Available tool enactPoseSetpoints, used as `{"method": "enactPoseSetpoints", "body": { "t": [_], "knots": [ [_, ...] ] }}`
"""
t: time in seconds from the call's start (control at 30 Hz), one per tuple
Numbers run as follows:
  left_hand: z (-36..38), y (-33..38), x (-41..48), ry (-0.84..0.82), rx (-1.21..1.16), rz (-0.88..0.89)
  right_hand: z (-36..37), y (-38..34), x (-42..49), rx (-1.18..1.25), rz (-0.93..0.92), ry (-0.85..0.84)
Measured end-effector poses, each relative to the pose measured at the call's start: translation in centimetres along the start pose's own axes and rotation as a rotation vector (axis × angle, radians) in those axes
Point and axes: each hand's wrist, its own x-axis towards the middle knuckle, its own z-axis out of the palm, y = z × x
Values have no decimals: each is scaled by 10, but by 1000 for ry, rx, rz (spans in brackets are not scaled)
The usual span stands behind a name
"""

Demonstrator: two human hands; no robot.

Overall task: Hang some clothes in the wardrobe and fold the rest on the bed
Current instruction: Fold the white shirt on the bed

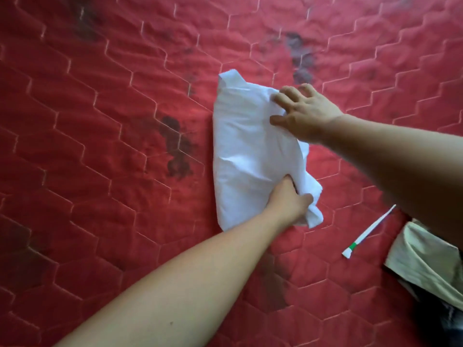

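Head view: white garment (253,151) lies part-folded on the red mattress (112,126), its long axis running away from the person and its loose bunched edge on the right side. Left hand (292,200) is nearer, at the near right corner, fingers buried in the fold and clamped on cloth. Right hand (307,113) is at the far right edge, fingers spread and bent, tips on cloth; the next fold probably carries this edge leftward across the axis.

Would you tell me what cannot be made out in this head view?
Head view: fingertips of the left hand, buried in a fold of the white garment.
Head view: beige cloth, cut off by the right edge.
Head view: white stick with green band, too small to identify.
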Motion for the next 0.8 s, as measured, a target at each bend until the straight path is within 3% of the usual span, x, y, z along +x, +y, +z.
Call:
{"method": "enactPoseSetpoints", "body": {
  "t": [0.1,0.13,0.27,0.37,0.43,0.5,0.63,0.73,0.8],
  "knots": [
    [13,-17,16,-70,194,-64,45,-5,-10,143,127,-292],
    [8,-25,15,-2,290,-49,55,-11,-10,328,214,-307],
    [-40,-64,-7,576,533,44,73,-36,0,975,635,-166],
    [-67,-90,-12,636,331,-206,79,-50,12,1105,772,-210],
    [-73,-100,-7,548,201,-253,83,-58,17,1083,792,-201],
    [-79,-104,-2,508,113,-178,84,-64,15,1049,777,-206],
    [-127,-101,1,492,197,-116,73,-78,-5,1021,666,-357],
    [-201,-87,9,607,340,-81,53,-101,-19,877,404,-619],
    [-244,-71,19,725,305,-19,49,-111,-20,737,370,-472]
  ]
}}
